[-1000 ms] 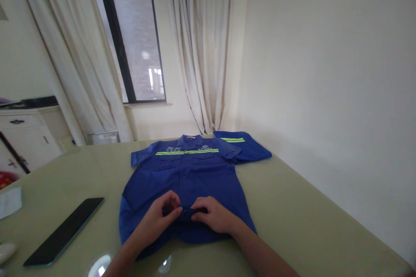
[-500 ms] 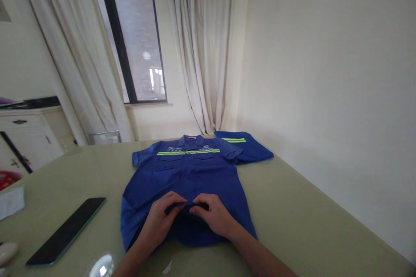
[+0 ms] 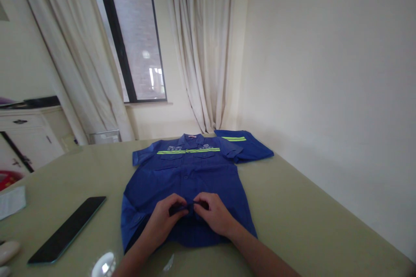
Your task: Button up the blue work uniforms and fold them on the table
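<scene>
A blue short-sleeved work shirt (image 3: 162,177) lies front up on the table, its collar at the far end and a yellow-green reflective stripe across the chest. Near the bottom of the button front, my left hand (image 3: 167,216) pinches one edge of the cloth between thumb and fingers. Close beside it, my right hand (image 3: 212,212) pinches the other edge, and the fingertips of both hands nearly meet. The front is lifted a little there, and the lower hem sags toward me. Any button between the fingers is too small to make out.
Behind the shirt's right sleeve lies a folded blue garment (image 3: 255,149) with a similar stripe. On the left of the pale green table (image 3: 292,207) are a dark flat tablet-like slab (image 3: 68,229), a white paper (image 3: 12,202) and a shiny round object (image 3: 104,265). A wall (image 3: 325,95) borders the right.
My left fingertips have shifted slightly right and down on the cloth. My right hand stays almost in place, still pinching. The shirt lies as before.
</scene>
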`<state>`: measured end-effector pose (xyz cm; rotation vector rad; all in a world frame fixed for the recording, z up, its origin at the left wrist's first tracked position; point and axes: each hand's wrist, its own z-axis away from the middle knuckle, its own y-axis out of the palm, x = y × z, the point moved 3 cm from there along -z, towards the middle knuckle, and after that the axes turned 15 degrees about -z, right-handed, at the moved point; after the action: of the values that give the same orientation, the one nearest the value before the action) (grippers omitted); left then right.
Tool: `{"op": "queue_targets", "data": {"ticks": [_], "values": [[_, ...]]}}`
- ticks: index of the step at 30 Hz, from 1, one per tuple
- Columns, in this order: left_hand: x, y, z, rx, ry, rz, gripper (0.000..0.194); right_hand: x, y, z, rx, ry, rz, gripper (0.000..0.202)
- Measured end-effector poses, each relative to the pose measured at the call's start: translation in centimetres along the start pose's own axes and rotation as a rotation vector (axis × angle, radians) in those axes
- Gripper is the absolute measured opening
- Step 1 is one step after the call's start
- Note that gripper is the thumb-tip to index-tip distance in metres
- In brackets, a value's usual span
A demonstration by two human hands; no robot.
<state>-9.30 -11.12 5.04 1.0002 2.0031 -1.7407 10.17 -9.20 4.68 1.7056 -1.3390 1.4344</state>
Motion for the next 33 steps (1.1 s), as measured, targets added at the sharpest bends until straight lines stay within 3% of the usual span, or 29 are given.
{"op": "queue_targets", "data": {"ticks": [6, 12, 16, 19, 27, 33], "values": [[-0.6, 0.3, 0.1, -0.027, 0.017, -0.022, 0.005, -0.4, 0.2, 0.1, 0.017, 0.013, 0.017, 0.01], [-1.3, 1.0, 0.5, -0.012, 0.018, -0.098, 0.021, -0.4, 0.3, 0.3, 0.01, 0.031, 0.036, 0.01], [-1.7, 0.9, 0.6, -0.057, 0.032, -0.15, 0.016, 0.0, 0.3, 0.1, 0.021, 0.026, 0.013, 0.017], [-1.7, 0.5, 0.5, -0.064, 0.04, -0.091, 0.012, 0.3, 0.2, 0.0, -0.005, 0.033, 0.001, 0.024], [-0.5, 0.3, 0.0, -0.008, -0.008, 0.186, 0.027, 0.7, -0.1, -0.3, -0.014, 0.022, -0.023, 0.027], [-0.7, 0.5, 0.1, -0.047, 0.026, 0.127, 0.023, 1.3, 0.0, 0.1, -0.036, -0.05, 0.194, 0.011]]}}
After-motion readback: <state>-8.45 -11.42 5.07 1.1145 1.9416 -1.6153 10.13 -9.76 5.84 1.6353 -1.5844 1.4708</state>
